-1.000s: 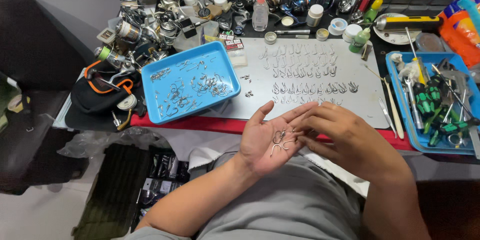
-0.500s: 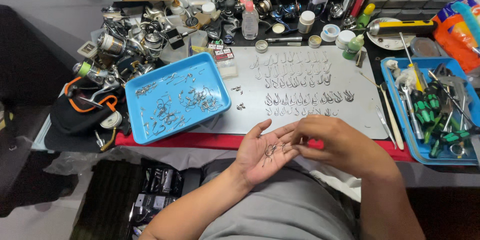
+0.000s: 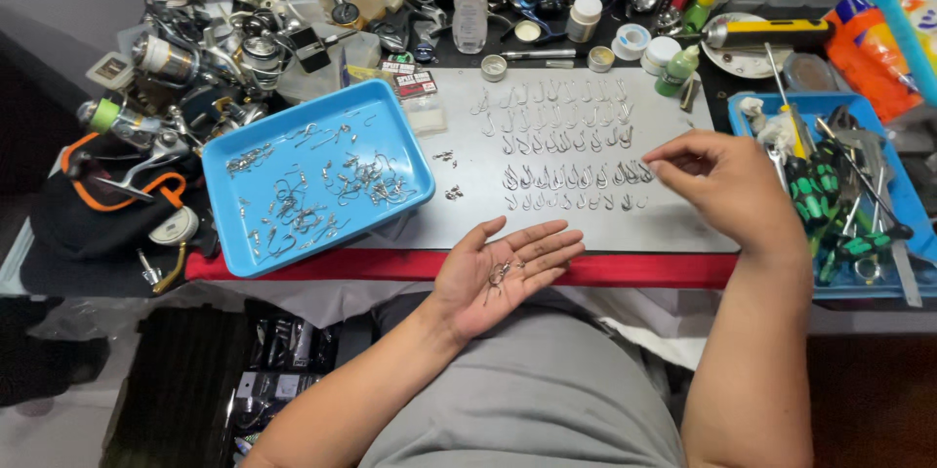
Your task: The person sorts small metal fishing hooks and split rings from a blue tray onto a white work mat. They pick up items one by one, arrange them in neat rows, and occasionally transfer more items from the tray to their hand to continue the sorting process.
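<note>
My left hand (image 3: 503, 273) lies palm up at the table's near edge, cradling a few small metal fish hooks (image 3: 500, 271). My right hand (image 3: 727, 185) hovers over the right end of the grey mat (image 3: 468, 219), thumb and forefinger pinched at the end of the third hook row; I cannot tell if a hook is between them. Rows of sorted hooks (image 3: 566, 148) lie on the mat. A blue tray (image 3: 317, 175) holding several loose hooks sits to the left.
Fishing reels (image 3: 185, 68) are piled at the back left beside a black-and-orange bag (image 3: 93, 204). Bottles and small jars (image 3: 532, 9) line the back. A second blue tray (image 3: 839, 195) at the right holds green-handled screwdrivers and tools. A red strip (image 3: 390, 263) edges the table.
My right hand has left the left palm and moved up and right to the hook rows on the mat. The left hand stays open, palm up, with hooks.
</note>
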